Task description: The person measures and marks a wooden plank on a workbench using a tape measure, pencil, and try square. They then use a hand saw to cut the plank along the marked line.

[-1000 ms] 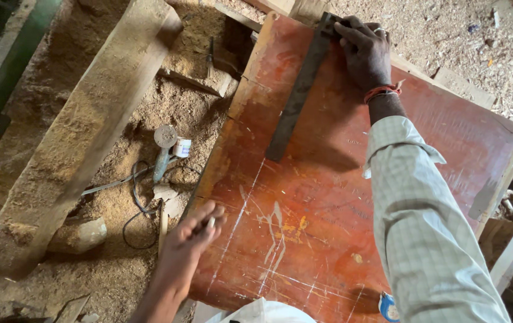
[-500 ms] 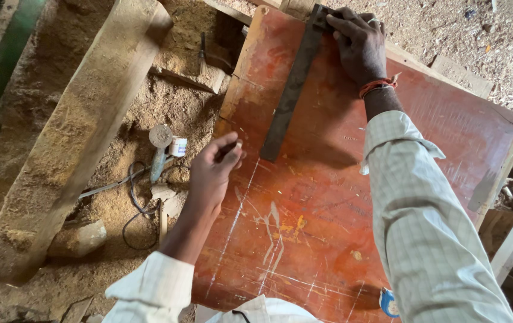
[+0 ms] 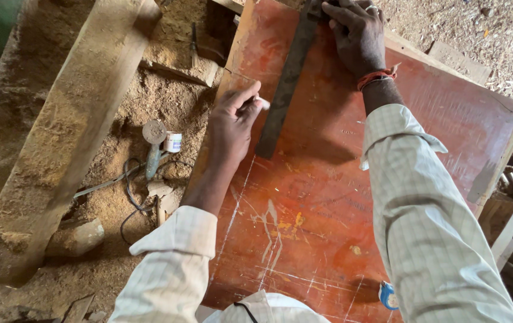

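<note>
A reddish-brown wooden board (image 3: 352, 197) lies in front of me, marked with white lines. A long dark metal straightedge (image 3: 286, 90) runs along it from the far edge. My right hand (image 3: 357, 37) presses flat on the far end of the straightedge. My left hand (image 3: 232, 122) grips a small white piece of chalk (image 3: 263, 103) with its tip against the left side of the straightedge, on the board.
A thick wooden beam (image 3: 71, 131) lies to the left on sawdust-covered ground. A small power tool (image 3: 153, 146) with a cable and a small white tin (image 3: 172, 142) sit beside the board. A blue tape measure (image 3: 388, 295) rests on the board's near edge.
My left hand has moved up the board from its near left edge to the straightedge, now holding the chalk against it. My right hand stays on the straightedge's far end.
</note>
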